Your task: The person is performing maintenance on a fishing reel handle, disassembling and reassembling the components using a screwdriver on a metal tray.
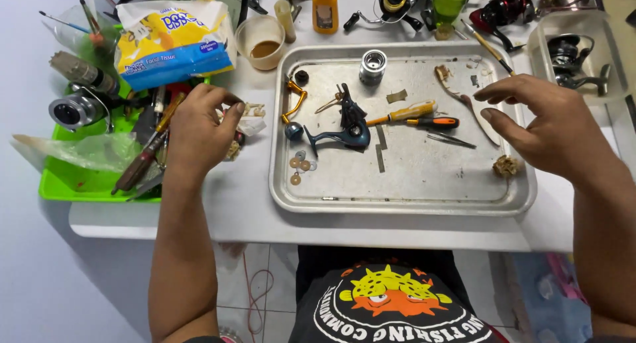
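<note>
Left hand [199, 128] fingers curled at crumpled tissue [250, 123] beside metal tray [411, 196], grip unclear, right hand [540, 121] empty, fingers loosely apart over tray's right edge, dark blue reel body [344, 132], orange-handled screwdriver [432, 122], silver spool [373, 66] on tray

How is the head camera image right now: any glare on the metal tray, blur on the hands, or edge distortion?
Head view: light is even and soft; the metal tray shows only a dull sheen, no hard glare, and the small washers stay readable. The right hand has slightly soft fingertips, perhaps from motion; the left hand is sharper. The table edge bows a little, suggesting mild wide-angle distortion.
</note>
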